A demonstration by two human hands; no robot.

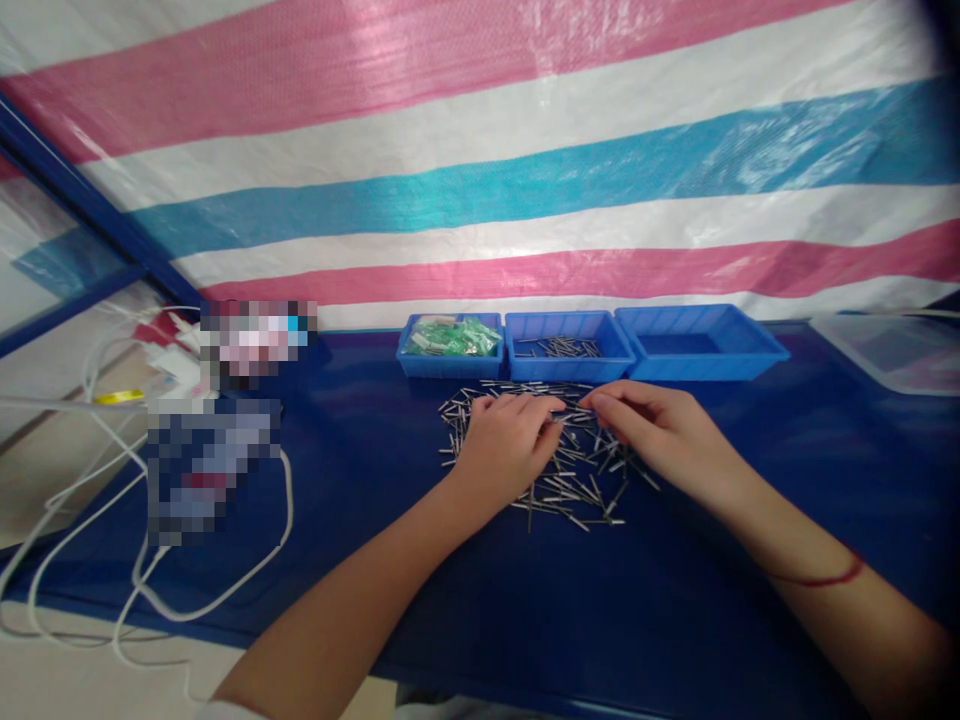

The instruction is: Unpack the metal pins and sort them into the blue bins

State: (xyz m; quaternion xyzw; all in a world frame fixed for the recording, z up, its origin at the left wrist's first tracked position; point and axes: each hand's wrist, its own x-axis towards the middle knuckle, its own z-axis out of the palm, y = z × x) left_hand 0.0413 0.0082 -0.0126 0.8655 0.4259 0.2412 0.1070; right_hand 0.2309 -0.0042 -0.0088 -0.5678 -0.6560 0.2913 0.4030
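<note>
A loose heap of several small metal pins [577,480] lies on the blue table [675,590] in front of three blue trays. My left hand [506,440] rests on the heap with its fingers curled, and its fingertips pinch a pin at the middle. My right hand [652,425] lies over the heap's right side, fingers bent, and its thumb and forefinger meet the same spot. The fingertips of both hands almost touch each other.
Three blue trays stand in a row behind the heap: the left tray [409,360] holds green and white parts, the middle tray [517,365] several pins, the right tray [750,362] looks bare. White cables [225,590] loop at the table's left. A clear lid [885,350] lies far right. Behind hangs a striped tarp.
</note>
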